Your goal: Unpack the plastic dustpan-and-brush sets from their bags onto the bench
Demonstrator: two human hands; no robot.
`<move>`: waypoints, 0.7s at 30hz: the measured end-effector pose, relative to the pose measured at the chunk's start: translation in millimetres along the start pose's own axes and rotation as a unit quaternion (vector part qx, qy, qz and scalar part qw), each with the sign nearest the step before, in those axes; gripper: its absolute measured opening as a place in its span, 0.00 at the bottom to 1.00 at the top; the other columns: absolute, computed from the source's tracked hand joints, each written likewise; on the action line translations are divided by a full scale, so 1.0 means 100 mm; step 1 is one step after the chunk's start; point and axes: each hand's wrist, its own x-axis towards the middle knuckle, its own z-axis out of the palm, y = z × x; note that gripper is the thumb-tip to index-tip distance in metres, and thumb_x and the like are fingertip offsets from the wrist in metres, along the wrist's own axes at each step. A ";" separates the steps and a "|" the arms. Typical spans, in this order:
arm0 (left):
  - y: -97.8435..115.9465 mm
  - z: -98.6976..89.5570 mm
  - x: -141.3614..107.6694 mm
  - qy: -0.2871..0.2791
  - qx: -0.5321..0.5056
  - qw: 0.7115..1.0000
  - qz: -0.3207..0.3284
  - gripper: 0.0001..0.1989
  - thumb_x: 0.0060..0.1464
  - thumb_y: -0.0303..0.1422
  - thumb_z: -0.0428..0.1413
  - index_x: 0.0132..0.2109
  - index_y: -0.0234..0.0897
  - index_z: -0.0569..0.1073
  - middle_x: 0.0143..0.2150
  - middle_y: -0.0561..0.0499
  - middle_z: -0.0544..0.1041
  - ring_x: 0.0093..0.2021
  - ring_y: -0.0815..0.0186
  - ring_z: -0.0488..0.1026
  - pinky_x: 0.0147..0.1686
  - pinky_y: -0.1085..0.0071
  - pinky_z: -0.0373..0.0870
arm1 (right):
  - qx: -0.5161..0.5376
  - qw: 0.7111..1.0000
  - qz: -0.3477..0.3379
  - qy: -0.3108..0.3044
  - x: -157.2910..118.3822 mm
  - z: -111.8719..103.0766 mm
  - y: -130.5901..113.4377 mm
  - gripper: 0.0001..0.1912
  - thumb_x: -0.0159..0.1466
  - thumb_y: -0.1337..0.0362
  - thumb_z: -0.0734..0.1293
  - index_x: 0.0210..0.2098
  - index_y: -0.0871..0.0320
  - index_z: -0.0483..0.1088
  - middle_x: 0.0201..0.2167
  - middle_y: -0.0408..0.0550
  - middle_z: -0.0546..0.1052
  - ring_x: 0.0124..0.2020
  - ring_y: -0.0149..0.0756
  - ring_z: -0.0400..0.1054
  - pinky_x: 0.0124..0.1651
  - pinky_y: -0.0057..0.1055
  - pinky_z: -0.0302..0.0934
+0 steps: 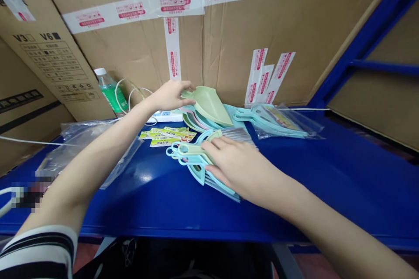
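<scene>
At the back of the blue table my left hand [173,95] is closed on the handle of a pale green dustpan [211,103], which rests tilted on a stack of dustpans [191,123] in blue, pink and green. Nearer to me, my right hand [234,161] has its fingers curled over the pale green handle of a small brush [193,150]. Under it lies a pile of light blue brushes [196,172] with grey bristles. My palm hides most of the green brush's head.
Yellow printed cards [168,136] lie left of the brushes. Clear plastic bags [113,157] spread at left. A bagged light blue dustpan set [278,122] lies at right. A green-labelled bottle [111,91] and white cable stand before large cardboard boxes [225,43]. A blue frame [356,39] rises at right.
</scene>
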 end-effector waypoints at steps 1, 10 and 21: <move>0.00 0.00 0.00 -0.001 -0.001 1.000 -0.003 0.25 0.53 0.43 0.54 0.52 0.30 0.73 0.47 0.42 0.78 0.47 0.56 0.75 0.48 0.63 0.68 | 0.006 1.000 -0.005 0.000 -0.01 0.00 0.00 0.10 0.65 0.66 0.65 0.45 0.61 0.68 0.42 0.55 0.76 0.46 0.46 0.70 0.42 0.36 0.65; 0.01 0.00 -0.03 0.002 -0.014 1.000 -0.006 0.23 0.54 0.43 0.54 0.52 0.32 0.73 0.47 0.42 0.78 0.47 0.56 0.75 0.48 0.63 0.69 | 0.068 0.996 -0.007 0.049 -0.03 -0.03 0.18 0.14 0.67 0.66 0.61 0.51 0.59 0.64 0.46 0.55 0.73 0.47 0.46 0.69 0.44 0.37 0.63; -0.02 0.03 -0.03 -0.005 -0.016 1.000 -0.009 0.24 0.54 0.43 0.53 0.53 0.31 0.72 0.47 0.42 0.77 0.47 0.57 0.74 0.48 0.62 0.68 | 0.136 0.988 0.064 -0.039 -0.17 0.05 0.69 0.11 0.63 0.59 0.62 0.44 0.55 0.63 0.34 0.47 0.75 0.35 0.42 0.70 0.35 0.34 0.62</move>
